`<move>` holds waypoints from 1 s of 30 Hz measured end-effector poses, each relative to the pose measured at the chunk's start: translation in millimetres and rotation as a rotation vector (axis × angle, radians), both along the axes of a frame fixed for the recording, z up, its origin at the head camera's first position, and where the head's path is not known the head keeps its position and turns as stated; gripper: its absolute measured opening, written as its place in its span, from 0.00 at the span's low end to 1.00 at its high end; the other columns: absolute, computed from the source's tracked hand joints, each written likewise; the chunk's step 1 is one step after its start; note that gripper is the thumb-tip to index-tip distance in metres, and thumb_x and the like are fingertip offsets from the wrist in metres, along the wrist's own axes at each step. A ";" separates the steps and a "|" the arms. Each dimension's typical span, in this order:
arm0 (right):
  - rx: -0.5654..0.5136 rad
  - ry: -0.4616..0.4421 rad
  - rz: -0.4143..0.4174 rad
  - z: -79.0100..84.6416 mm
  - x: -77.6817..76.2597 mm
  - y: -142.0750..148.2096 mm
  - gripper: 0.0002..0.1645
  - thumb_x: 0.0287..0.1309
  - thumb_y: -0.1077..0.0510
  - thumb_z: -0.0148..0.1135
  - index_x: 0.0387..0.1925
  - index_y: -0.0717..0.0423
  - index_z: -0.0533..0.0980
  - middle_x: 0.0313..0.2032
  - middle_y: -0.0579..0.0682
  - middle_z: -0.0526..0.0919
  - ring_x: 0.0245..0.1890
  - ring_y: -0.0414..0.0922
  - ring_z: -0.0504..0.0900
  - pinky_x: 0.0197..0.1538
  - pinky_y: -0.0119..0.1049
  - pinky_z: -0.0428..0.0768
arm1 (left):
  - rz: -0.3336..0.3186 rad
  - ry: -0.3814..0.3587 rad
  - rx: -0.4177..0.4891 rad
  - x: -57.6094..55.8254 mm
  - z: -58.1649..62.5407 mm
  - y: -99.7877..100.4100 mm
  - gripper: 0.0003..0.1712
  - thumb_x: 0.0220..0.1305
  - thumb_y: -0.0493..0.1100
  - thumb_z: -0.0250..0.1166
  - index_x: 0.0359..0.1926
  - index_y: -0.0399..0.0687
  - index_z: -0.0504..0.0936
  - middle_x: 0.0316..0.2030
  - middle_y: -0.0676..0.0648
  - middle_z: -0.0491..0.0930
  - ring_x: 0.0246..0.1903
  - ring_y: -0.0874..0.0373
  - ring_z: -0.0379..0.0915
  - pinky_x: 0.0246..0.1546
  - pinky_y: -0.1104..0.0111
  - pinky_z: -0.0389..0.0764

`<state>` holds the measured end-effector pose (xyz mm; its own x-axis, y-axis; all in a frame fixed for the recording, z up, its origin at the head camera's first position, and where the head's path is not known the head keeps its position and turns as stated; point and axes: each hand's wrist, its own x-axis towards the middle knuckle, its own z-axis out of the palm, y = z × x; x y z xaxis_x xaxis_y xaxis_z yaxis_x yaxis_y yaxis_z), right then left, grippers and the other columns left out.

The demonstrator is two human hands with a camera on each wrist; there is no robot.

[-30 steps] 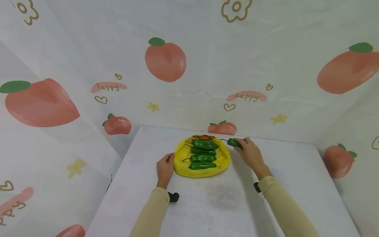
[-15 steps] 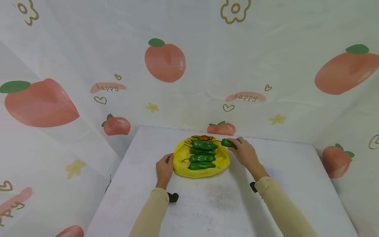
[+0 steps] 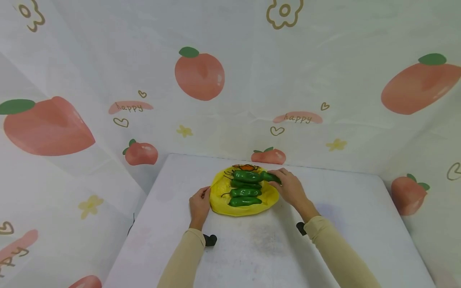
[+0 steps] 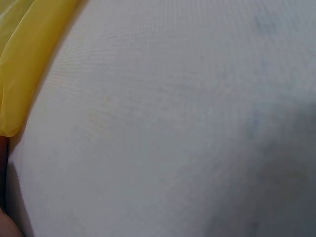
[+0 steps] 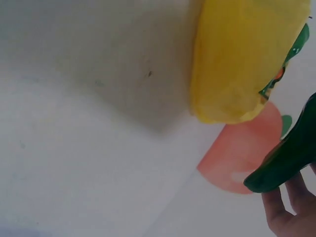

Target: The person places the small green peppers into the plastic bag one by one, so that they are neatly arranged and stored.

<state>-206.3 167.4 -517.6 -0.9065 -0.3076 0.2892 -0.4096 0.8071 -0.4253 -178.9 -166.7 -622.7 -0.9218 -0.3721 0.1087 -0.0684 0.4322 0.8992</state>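
A yellow plastic bag (image 3: 220,205) lies spread on the table, with several green chili peppers (image 3: 245,201) side by side on it. My left hand (image 3: 199,207) pinches the bag's left edge; in the left wrist view only a sliver of that hand shows below the yellow bag (image 4: 32,64). With my right hand (image 3: 291,189) I grip another green pepper (image 3: 269,177) over the bag's right side, its stem end toward the pepper at the far end. The right wrist view shows the held pepper (image 5: 291,153) lying across the fingers (image 5: 273,207), raised above the table.
The white table (image 3: 252,256) reaches back to a white fabric backdrop (image 3: 234,132) printed with peaches. A dark stain (image 3: 268,239) marks the table in front of the bag. Black wrist devices (image 3: 210,240) show at both cuffs.
My right hand has moved left with the pepper, from beside the bag to over its right part. The left hand has stayed at the bag's left edge.
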 end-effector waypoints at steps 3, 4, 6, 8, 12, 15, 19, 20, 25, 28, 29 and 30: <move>-0.018 -0.019 0.007 1.8 1.0 -6.5 0.26 0.62 0.52 0.71 0.61 0.49 0.79 0.51 0.52 0.84 0.49 0.53 0.83 0.53 0.55 0.81 | 0.001 0.001 0.001 -0.4 -0.8 -0.6 0.15 0.74 0.49 0.62 0.50 0.47 0.89 0.38 0.46 0.90 0.34 0.56 0.80 0.34 0.76 0.79; -0.021 -0.024 0.010 2.5 1.4 -8.9 0.26 0.62 0.52 0.71 0.61 0.49 0.79 0.51 0.53 0.84 0.49 0.53 0.82 0.53 0.55 0.81 | 0.001 0.003 0.002 -0.3 -1.0 -0.7 0.15 0.74 0.49 0.62 0.50 0.47 0.89 0.38 0.46 0.90 0.34 0.56 0.79 0.34 0.76 0.79; -0.024 -0.028 0.018 3.4 2.0 -13.3 0.26 0.62 0.51 0.71 0.61 0.49 0.80 0.51 0.53 0.84 0.49 0.54 0.82 0.54 0.55 0.81 | 0.002 0.001 0.000 -0.3 -1.9 -1.0 0.15 0.74 0.49 0.62 0.50 0.46 0.89 0.38 0.45 0.89 0.34 0.56 0.79 0.34 0.75 0.79; -0.028 -0.029 0.028 4.3 2.5 -17.8 0.26 0.61 0.50 0.71 0.60 0.49 0.80 0.50 0.52 0.84 0.49 0.54 0.82 0.54 0.54 0.80 | 0.004 -0.004 -0.006 -0.2 -2.9 -1.2 0.16 0.74 0.50 0.62 0.50 0.46 0.89 0.38 0.46 0.89 0.33 0.56 0.79 0.34 0.75 0.79; -0.045 -0.026 0.046 5.2 3.7 -26.2 0.25 0.60 0.52 0.72 0.59 0.49 0.81 0.49 0.52 0.84 0.47 0.54 0.80 0.52 0.51 0.80 | 0.004 -0.001 -0.009 -0.3 -4.1 -1.5 0.16 0.75 0.50 0.61 0.50 0.46 0.88 0.38 0.46 0.89 0.34 0.56 0.78 0.34 0.75 0.78; -0.054 -0.022 0.057 5.6 5.8 -33.0 0.25 0.59 0.54 0.73 0.59 0.49 0.82 0.48 0.52 0.84 0.45 0.53 0.79 0.50 0.50 0.80 | 0.001 0.005 -0.003 -0.5 -5.1 -1.7 0.16 0.75 0.50 0.61 0.50 0.46 0.88 0.38 0.46 0.89 0.33 0.55 0.78 0.34 0.74 0.78; -0.043 -0.017 0.076 6.0 9.0 -42.5 0.24 0.61 0.53 0.71 0.59 0.49 0.82 0.48 0.52 0.84 0.43 0.52 0.77 0.48 0.48 0.79 | 0.006 -0.009 -0.006 -0.8 -6.3 -1.9 0.16 0.75 0.51 0.61 0.50 0.47 0.89 0.37 0.46 0.89 0.33 0.56 0.77 0.33 0.74 0.78; -0.037 -0.016 0.081 6.0 9.5 -45.0 0.24 0.62 0.53 0.70 0.60 0.49 0.82 0.48 0.52 0.84 0.43 0.52 0.77 0.48 0.48 0.79 | 0.007 -0.011 -0.010 -0.8 -6.2 -2.0 0.16 0.75 0.51 0.61 0.50 0.48 0.89 0.37 0.47 0.89 0.33 0.56 0.77 0.33 0.74 0.77; -0.032 -0.012 0.107 5.6 10.6 -56.1 0.24 0.64 0.54 0.68 0.62 0.49 0.81 0.48 0.53 0.84 0.44 0.52 0.78 0.49 0.49 0.79 | 0.004 -0.013 -0.014 -0.8 -3.2 -1.8 0.17 0.75 0.51 0.61 0.51 0.47 0.88 0.38 0.46 0.89 0.33 0.56 0.77 0.34 0.74 0.77; -0.042 -0.005 0.130 3.2 10.4 -60.9 0.25 0.64 0.57 0.69 0.62 0.50 0.80 0.50 0.55 0.84 0.47 0.54 0.80 0.54 0.51 0.80 | 0.002 -0.010 -0.013 -0.9 -1.3 -1.3 0.16 0.75 0.50 0.61 0.51 0.46 0.88 0.38 0.46 0.89 0.33 0.56 0.77 0.34 0.74 0.78; -0.045 -0.006 0.136 2.1 10.4 -62.2 0.25 0.64 0.58 0.69 0.62 0.50 0.80 0.50 0.55 0.84 0.49 0.54 0.80 0.55 0.52 0.80 | 0.002 -0.010 -0.015 -1.0 -1.1 -1.0 0.16 0.75 0.50 0.61 0.51 0.47 0.88 0.38 0.46 0.89 0.33 0.56 0.78 0.34 0.74 0.78; -0.046 -0.005 0.143 1.1 10.5 -63.4 0.25 0.63 0.59 0.69 0.62 0.50 0.80 0.50 0.55 0.84 0.50 0.54 0.81 0.56 0.52 0.80 | 0.002 -0.009 -0.016 -1.1 -1.0 -0.8 0.16 0.75 0.50 0.61 0.51 0.47 0.88 0.38 0.46 0.89 0.33 0.56 0.78 0.34 0.74 0.78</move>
<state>-195.7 103.9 -516.6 -0.8559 -0.4202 0.3015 -0.5166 0.7204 -0.4627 -179.9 -167.5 -623.7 -0.9220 -0.3724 0.1058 -0.0778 0.4460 0.8916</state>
